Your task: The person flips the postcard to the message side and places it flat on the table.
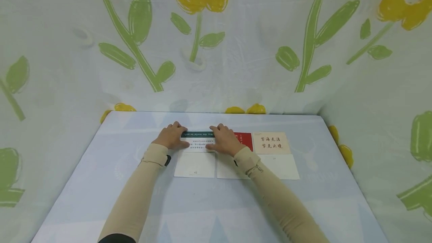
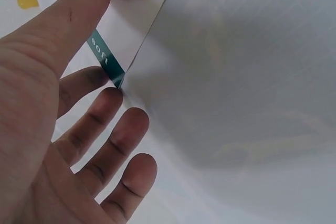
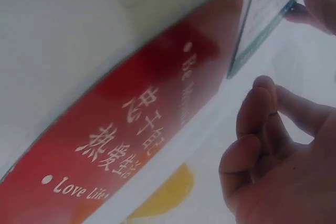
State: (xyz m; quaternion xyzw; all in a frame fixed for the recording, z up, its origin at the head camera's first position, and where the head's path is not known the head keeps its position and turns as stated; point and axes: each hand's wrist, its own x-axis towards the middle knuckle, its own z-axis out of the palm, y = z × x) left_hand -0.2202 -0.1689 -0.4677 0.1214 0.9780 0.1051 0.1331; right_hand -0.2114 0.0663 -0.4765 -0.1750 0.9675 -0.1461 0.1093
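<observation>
Green-banded card [image 1: 198, 140] between two hands, in the far row of a block of cards.

Head view: on the table [image 1: 202, 209], the left hand [image 1: 170, 137] is at the card's left end and the right hand [image 1: 225, 140] covers its right end, each with thumb and fingers parted; a red card [image 1: 246, 140] and a cream card [image 1: 271, 143] continue the row rightward, with three pale cards [image 1: 195, 165] nearer the person. Left wrist view: the thumb reaches over the card, the other fingers loosely extended, one fingertip at the banded corner. Right wrist view: fingers bend loosely near the card's other end; I cannot tell whether they touch it.
</observation>
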